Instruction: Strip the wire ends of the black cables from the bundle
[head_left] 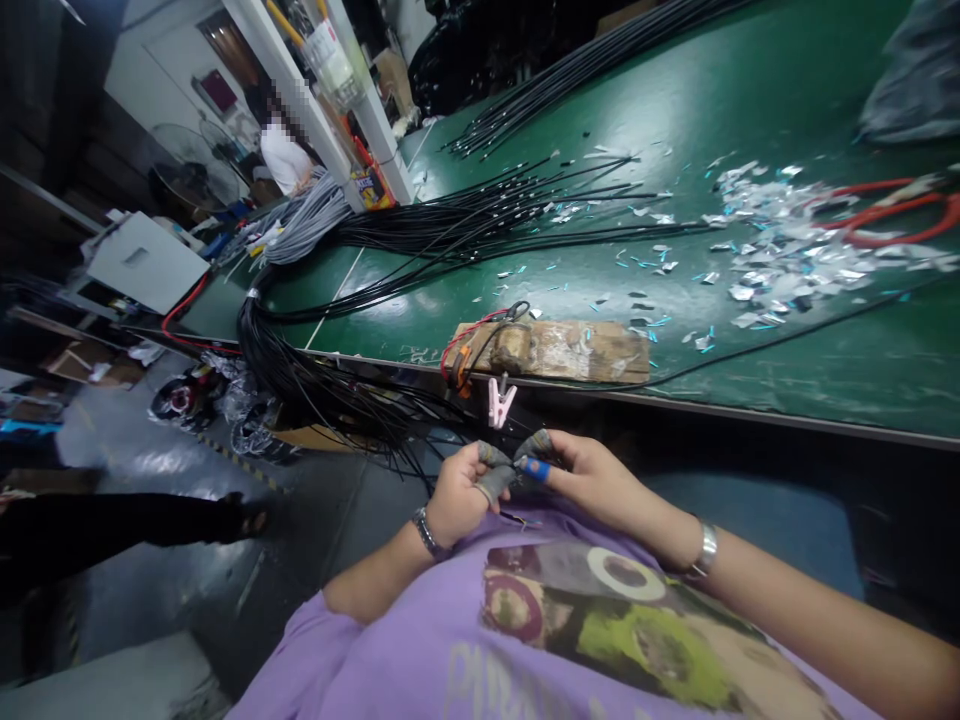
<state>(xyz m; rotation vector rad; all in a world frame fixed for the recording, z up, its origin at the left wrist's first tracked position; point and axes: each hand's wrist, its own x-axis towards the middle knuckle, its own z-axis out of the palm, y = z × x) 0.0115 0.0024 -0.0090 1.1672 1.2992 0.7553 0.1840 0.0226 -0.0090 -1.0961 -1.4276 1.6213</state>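
Observation:
In front of the purple shirt, my left hand [459, 497], with a watch on its wrist, is closed in a pinch. My right hand [592, 480], with a silver bracelet, meets it fingertip to fingertip. Grey finger covers are on both hands, and blue tape wraps a right-hand digit. Both pinch a thin black cable between them, its gripped part mostly hidden. Thin coloured wires [521, 521] stick out just below the fingers. A pink clip [500, 402] hangs at the bench edge above my hands, below a wooden board [600, 350].
On the green bench [420, 340] lie black cable bundles [450, 225], foil scraps [787, 240] and a red-handled tool [900, 215]. More black cables [300, 370] hang over the edge at left. A person [283, 155] is at the back; another person's dark-clothed leg [127, 535] shows at left.

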